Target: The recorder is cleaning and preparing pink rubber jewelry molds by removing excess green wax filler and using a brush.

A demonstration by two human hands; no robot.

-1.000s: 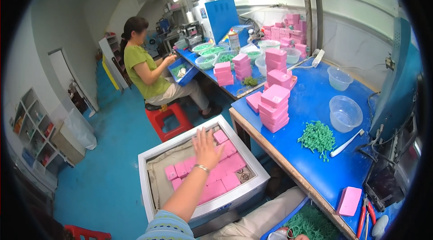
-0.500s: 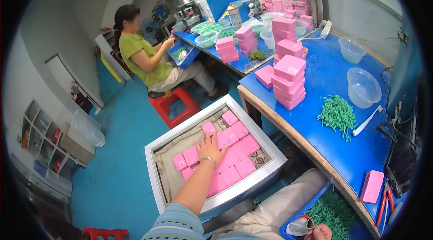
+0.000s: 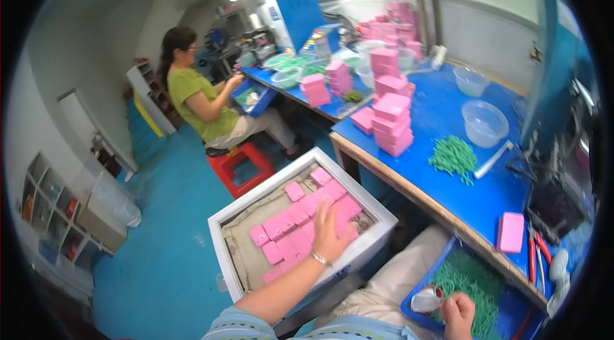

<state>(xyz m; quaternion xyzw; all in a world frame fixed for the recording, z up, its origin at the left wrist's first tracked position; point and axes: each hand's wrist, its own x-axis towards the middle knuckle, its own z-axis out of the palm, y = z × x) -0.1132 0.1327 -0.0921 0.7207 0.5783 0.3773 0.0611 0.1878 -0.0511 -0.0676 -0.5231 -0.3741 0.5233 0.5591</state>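
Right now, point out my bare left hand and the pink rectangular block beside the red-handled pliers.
Bare left hand [image 3: 330, 237]: head view, back of the hand.
Pink rectangular block [image 3: 510, 232]: head view, broad face.

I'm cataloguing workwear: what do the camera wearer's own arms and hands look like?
The left hand is ungloved, with a shiny, metal-looking bracelet at the wrist. A light-blue fabric sleeve with rows of small dark marks leaves most of the forearm bare. The right hand is ungloved too; that arm's sleeve can't be made out.
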